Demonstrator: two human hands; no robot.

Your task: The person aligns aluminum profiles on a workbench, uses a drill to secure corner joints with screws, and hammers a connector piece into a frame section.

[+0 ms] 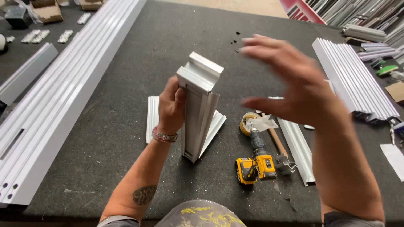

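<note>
White aluminium profile (198, 113) stands on end on the dark bench (126, 138), just in front of the person. The left hand (171, 107) is clamped round its upper edge; the right hand (294, 80) hovers apart, fingers spread, holding nothing. It looks light and stiff, with smooth, possibly slippery faces and sharp cut ends; the flanges midway seem best to grip. A yellow drill (256, 164) and tape roll (247, 122) lie just beside.

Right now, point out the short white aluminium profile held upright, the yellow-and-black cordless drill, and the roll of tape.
short white aluminium profile (198, 122), head view, front face mid-length.
yellow-and-black cordless drill (263, 162), head view, yellow body.
roll of tape (245, 122), head view, left rim.
</note>
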